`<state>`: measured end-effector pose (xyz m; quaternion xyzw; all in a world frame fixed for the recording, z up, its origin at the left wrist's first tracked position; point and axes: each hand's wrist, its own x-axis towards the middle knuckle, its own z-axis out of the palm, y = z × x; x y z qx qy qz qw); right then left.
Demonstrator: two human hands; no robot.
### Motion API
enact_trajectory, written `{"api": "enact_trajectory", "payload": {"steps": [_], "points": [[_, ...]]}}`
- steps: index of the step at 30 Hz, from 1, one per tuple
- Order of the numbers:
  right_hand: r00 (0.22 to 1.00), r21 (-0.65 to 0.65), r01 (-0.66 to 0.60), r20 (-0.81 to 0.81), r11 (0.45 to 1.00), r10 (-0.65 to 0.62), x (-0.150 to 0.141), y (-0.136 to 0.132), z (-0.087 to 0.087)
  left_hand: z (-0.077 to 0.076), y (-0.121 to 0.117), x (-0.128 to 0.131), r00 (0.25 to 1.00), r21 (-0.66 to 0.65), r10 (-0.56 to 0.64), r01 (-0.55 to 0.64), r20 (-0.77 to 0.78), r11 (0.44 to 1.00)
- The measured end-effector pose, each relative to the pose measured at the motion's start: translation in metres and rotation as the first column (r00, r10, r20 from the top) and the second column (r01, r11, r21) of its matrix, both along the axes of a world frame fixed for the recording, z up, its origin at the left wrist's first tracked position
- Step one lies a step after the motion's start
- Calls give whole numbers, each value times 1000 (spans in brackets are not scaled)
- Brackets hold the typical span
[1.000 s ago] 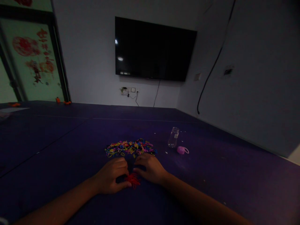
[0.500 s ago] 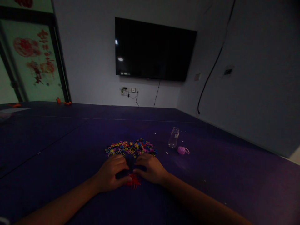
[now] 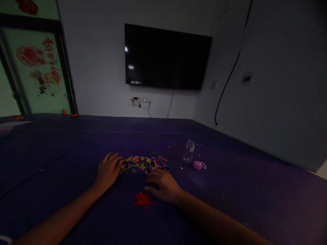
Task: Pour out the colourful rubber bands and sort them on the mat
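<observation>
A spread pile of small, loop-shaped plastic clips [image 3: 143, 163] in mixed colours lies on the dark purple surface. My left hand [image 3: 108, 170] rests at the pile's left end, fingers stretched forward and touching or just over its edge; nothing shows in it. At the pile's near right side is my right hand [image 3: 163, 185], its fingers loosely bent and the thumb held apart from them, with nothing visible between. Closer to me, a small heap of red clips [image 3: 143, 200] sits apart from the mixed pile, left of and below the right hand's thumb.
A clear open bottle [image 3: 189, 151] stands right of the pile, with a pink cap [image 3: 199, 165] with a loop beside it. White scraps dot the purple surface [image 3: 230, 183]. A large black screen [image 3: 167, 58] hangs on the far wall, and orange items [image 3: 74, 115] lie near the door.
My left hand has moved away from the red heap, forward and left to the mixed pile's left end. The red heap is now uncovered. My right hand has hardly moved.
</observation>
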<state>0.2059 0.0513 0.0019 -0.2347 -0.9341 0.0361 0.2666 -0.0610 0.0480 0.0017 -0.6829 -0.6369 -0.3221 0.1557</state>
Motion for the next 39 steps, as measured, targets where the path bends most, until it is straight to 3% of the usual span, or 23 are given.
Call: {"api": "enact_trajectory", "payload": {"steps": [7, 12, 32, 39], "points": [[1000, -3, 7, -4, 1000, -7, -2, 0, 1, -6, 5, 1, 977, -202, -173, 145, -128, 969], [1000, -7, 12, 6, 1000, -12, -3, -2, 2, -4, 9, -2, 968, -307, -200, 145, -153, 941], [1000, -3, 18, -3, 1000, -18, -3, 1, -3, -8, 7, -8, 974, -289, -217, 189, -67, 938], [1000, -7, 26, 11, 1000, -26, -3, 2, -4, -11, 10, -10, 963, -178, -265, 253, -46, 951]]}}
